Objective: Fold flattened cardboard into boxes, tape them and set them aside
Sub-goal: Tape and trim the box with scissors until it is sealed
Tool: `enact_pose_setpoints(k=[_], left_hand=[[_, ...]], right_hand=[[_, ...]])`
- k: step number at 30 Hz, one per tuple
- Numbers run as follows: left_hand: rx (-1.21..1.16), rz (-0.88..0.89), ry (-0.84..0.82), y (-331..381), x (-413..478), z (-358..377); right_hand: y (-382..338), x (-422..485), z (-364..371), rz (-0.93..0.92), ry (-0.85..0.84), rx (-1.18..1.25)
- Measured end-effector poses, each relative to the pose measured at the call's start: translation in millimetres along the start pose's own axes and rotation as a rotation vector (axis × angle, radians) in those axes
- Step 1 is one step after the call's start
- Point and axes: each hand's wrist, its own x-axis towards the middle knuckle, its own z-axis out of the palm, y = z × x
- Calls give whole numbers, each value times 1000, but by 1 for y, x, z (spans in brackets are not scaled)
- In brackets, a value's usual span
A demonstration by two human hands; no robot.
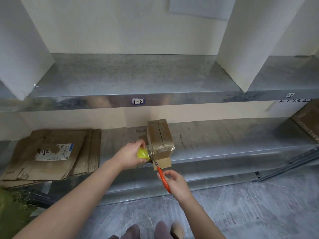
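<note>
My left hand (131, 153) holds a yellow tape roll (143, 152) beside the small brown cardboard box (160, 137). My right hand (174, 182) grips orange-handled scissors (161, 175) at the clear tape (151, 152).

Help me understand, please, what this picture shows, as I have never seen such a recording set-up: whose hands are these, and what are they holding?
There is no machine here. A person wears one wide-angle camera on the head, so the single picture looks forward and down at their own bare arms. The left hand grips a yellow tape roll, and a strip of clear tape runs from it onto a folded cardboard box. The right hand has its fingers round orange-handled scissors, whose blades point at that strip, apparently to cut it. The box sits at the front of a metal shelf. To its left lies a stack of flattened cardboard. The upper shelf bears a label reading 1-2.
</note>
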Motion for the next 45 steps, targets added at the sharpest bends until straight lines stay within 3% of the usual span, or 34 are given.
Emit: enact_pose_setpoints(k=[5,13,21,33,38,41,45], left_hand=[[-4,-6,-4,2,1,-1],[32,8,-38,6,-1,4],[-5,-25,-33,13,0,4],[-48,-117,-5,1,-1,-1],[-69,-131,13,1,1,5],[-74,-130,26,2,1,7],[-86,-122,39,7,3,9]], right_hand=[[1,5,-3,-37,9,-31],[10,13,-6,-104,22,-428],[13,29,-16,-12,-139,-345],[14,57,-35,-100,-60,-451],[12,57,-47,-92,-120,-477],[19,47,-67,-201,-26,-704],[33,41,-105,-368,280,-919]])
